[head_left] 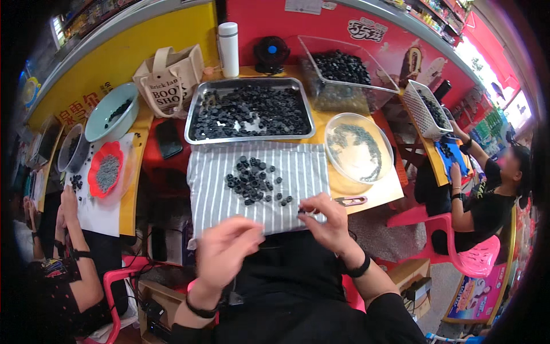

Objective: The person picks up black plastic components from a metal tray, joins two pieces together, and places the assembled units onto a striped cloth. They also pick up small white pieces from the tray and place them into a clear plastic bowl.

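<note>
My right hand [329, 222] pinches a small black round part [302, 211] between thumb and fingertips, just above the near edge of a grey-and-white striped cloth [212, 178]. To its left, my left hand [228, 247] is raised in front of my body, fingers drawn together in a pinch. Its fingertips are smeared by motion, so whatever they hold cannot be made out. A loose pile of small black ribbed parts [250, 181] lies on the cloth beyond both hands, a few of them strayed toward the right hand.
Behind the cloth stands a metal tray [191, 139] of black parts. Right of it are a clear bin [372, 104], a round tub [344, 157] of small grey pieces, and a pink-handled tool [350, 200]. Co-workers sit at tables left and right; a phone [168, 139] lies left.
</note>
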Tool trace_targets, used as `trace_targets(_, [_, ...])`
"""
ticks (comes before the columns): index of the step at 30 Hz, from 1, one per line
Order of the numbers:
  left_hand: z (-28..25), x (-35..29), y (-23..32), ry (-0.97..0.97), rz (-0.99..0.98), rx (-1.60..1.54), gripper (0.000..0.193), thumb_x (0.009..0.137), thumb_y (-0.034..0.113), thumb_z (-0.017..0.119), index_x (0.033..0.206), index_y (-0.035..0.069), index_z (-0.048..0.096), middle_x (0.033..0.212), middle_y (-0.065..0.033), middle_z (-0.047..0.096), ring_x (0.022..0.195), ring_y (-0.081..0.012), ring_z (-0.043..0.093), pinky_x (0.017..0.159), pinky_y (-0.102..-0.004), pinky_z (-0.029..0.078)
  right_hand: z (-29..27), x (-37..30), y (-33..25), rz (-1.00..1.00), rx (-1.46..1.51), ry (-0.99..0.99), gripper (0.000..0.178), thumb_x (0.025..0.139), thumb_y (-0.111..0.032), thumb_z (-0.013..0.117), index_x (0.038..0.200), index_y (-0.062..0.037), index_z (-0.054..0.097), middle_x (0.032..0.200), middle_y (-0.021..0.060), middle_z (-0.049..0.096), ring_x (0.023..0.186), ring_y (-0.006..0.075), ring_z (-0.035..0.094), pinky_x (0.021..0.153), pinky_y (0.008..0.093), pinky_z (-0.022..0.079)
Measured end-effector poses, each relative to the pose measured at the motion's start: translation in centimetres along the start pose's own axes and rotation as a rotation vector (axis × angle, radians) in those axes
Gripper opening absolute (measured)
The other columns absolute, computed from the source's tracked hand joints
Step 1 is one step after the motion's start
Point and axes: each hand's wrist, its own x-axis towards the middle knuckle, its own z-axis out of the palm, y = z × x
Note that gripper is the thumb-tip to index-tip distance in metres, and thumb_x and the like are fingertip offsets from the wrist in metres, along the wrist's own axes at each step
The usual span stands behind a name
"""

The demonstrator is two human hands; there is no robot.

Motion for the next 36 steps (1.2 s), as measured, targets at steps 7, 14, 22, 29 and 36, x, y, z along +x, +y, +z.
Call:
trace_targets(7, [2.5,3.1,-8.6,-0.261,-0.200,-0.593,0.024,0.093,0.004,0.061,0.116,-0.002,0.061,0.100,-0.0072,0.067,0.085,-0.0107,0.063,0.073,-0.0231,0.050,1.3,-0.4,-2.1,-0.143,0.018,-0.098,0.040,0.062,0.007,0.075,0.098,-0.0049,0.067,0.085,0.0072,0.069,0.069,0.0233,0.062,0.061,0.0326,0.047])
trace_targets(14, [1.0,4.4,-10.5,-0.270,-0.237,-0.864,0.024,0.093,0.003,0.060,0.117,-0.002,0.060,0.098,-0.0066,0.066,0.083,-0.0116,0.063,0.074,-0.0249,0.051,3.5,1.0,-1.9,-0.076,0.157,-0.109,0.033,0.069,0.007,0.072,0.100,-0.0007,0.065,0.089,0.0113,0.065,0.080,0.0274,0.064,0.067,0.0343,0.050])
trace_targets(22, [0.5,4.8,-9.7,-0.241,-0.202,-0.804,0.029,0.095,0.007,0.059,0.122,-0.002,0.056,0.098,-0.0069,0.067,0.082,-0.0108,0.063,0.074,-0.0247,0.051,5.4,-0.3,-1.2,0.258,0.452,-0.079,0.023,0.078,0.009,0.067,0.099,0.0002,0.067,0.103,0.0114,0.065,0.093,0.0212,0.063,0.077,0.0299,0.051])
trace_targets(29, [0.2,6.7,-6.8,0.205,0.671,0.752,0.021,0.085,0.002,0.061,0.105,0.001,0.066,0.096,-0.0096,0.062,0.085,-0.0239,0.059,0.074,-0.0354,0.046,4.4,-1.1,-0.1,0.285,0.626,0.074,0.022,0.086,0.011,0.057,0.105,0.0038,0.064,0.102,0.0087,0.060,0.090,0.0128,0.057,0.077,0.0235,0.046])
trace_targets(36, [1.1,7.8,-7.7,0.194,0.761,1.263,0.029,0.071,0.004,0.061,0.099,0.004,0.069,0.104,-0.0090,0.059,0.094,-0.0277,0.053,0.076,-0.0392,0.043,3.6,-1.9,-0.1,0.412,0.735,0.136,0.019,0.087,0.010,0.057,0.104,0.0036,0.063,0.102,0.0076,0.059,0.086,0.0106,0.056,0.075,0.0221,0.047])
